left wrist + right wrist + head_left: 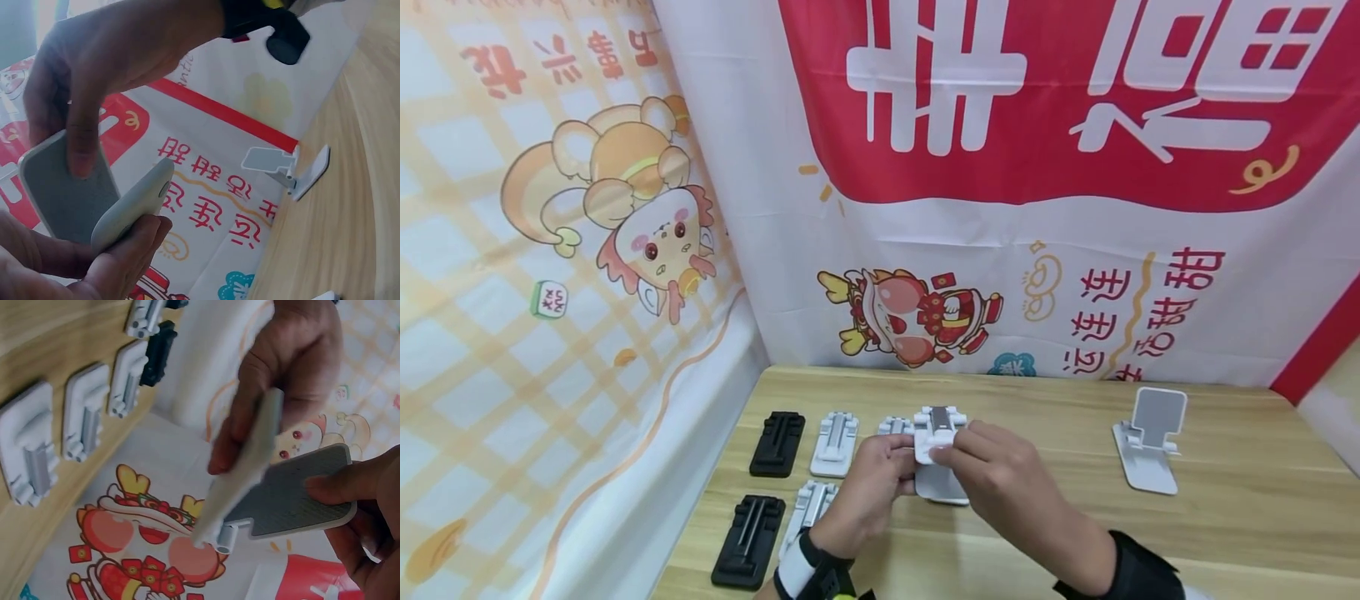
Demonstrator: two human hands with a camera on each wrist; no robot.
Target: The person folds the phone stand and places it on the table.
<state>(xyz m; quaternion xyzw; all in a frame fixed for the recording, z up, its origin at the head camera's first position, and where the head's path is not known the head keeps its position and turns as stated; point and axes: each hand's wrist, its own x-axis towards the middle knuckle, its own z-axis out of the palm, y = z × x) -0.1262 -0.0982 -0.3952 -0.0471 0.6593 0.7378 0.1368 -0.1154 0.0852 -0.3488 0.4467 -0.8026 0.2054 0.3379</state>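
Note:
Both hands hold a phone stand (942,485), its two panels opened at an angle about the hinge. My left hand (868,496) grips the thick white panel (132,206). The thumb and fingers of my right hand (1009,477) pinch the grey-faced panel (284,495), the thumb lying flat on its grey face. A hinge barrel (226,537) shows at the panels' joint in the right wrist view. Just beyond the hands, a folded white stand (942,417) is partly covered in the head view.
Folded stands, black (777,443) and white (835,443), lie in a row left of the hands. Nearer are another black stand (748,542) and a white stand (811,504). An unfolded white stand (1150,446) stands at right on the wooden table (1052,517). Printed cloth (917,233) hangs behind.

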